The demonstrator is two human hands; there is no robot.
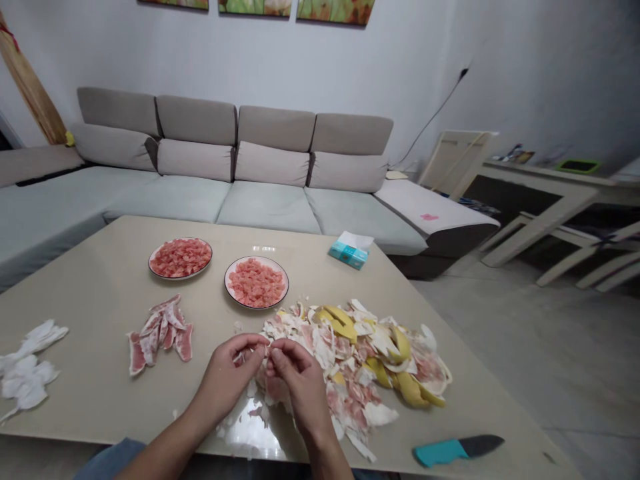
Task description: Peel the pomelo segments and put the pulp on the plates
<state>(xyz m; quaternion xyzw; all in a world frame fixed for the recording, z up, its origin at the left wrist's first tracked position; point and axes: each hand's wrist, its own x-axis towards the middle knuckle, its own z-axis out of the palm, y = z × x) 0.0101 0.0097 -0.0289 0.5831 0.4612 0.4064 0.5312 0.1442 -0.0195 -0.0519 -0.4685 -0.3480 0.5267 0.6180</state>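
Observation:
My left hand (235,365) and my right hand (300,380) meet over the near middle of the table, fingertips pinched together. Between them is a small pale pink piece of pomelo segment (267,351), mostly covered by the fingers. Just beyond and to the right spreads a heap of pomelo peel (345,360), with yellow rind, white pith and pink membrane skins. Several unpeeled pomelo segments (163,332) lie to the left of my hands. Pink pomelo flesh fills a near plate (228,293) and a farther plate (173,276).
A knife (457,449) with a turquoise handle lies at the table's front right. Crumpled white tissues (30,373) rest at the left edge, and a tissue pack (350,253) sits at the back right. Behind the table (100,293) stands a long grey sofa (270,203).

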